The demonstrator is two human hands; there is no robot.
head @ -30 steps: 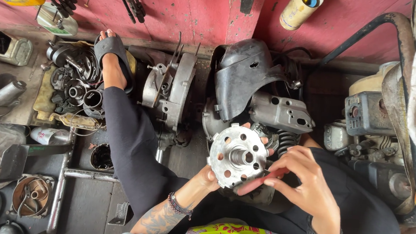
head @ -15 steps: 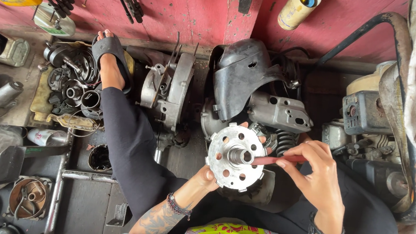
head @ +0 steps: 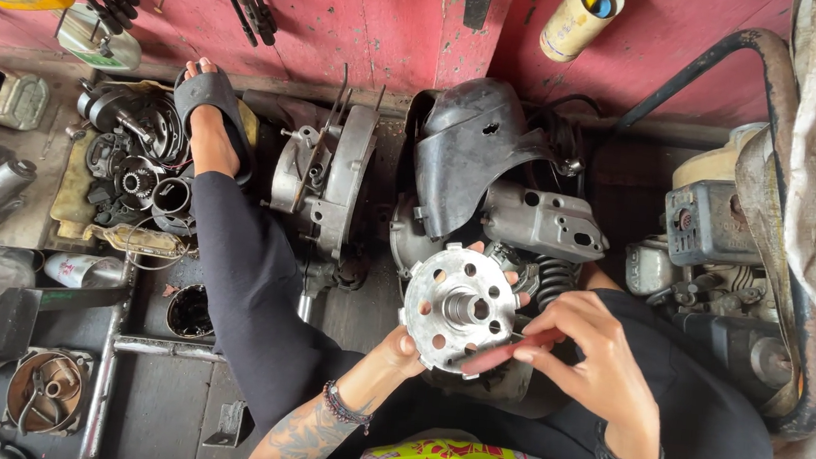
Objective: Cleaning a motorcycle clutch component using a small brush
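Silvery perforated metal disc [head: 458,309] held over the lap, left hand [head: 405,342] cupped under its lower-left rim, fingers clamped on the edge. Right hand [head: 586,358] pinches a red-handled tool [head: 507,352], fingers together, against the disc's lower right. Versus one second ago: the right palm has left the disc for that tool. Dark engine cover [head: 469,146] lies beyond.

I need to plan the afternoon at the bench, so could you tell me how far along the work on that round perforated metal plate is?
Done: the round perforated plate is off any engine and lifted clear of the floor. In hand: the left hand holds its lower rim while the right hand puts a reddish tool to its edge. Left: it is not fitted anywhere yet; the engine casing and grey cylinder block lie apart, unassembled.
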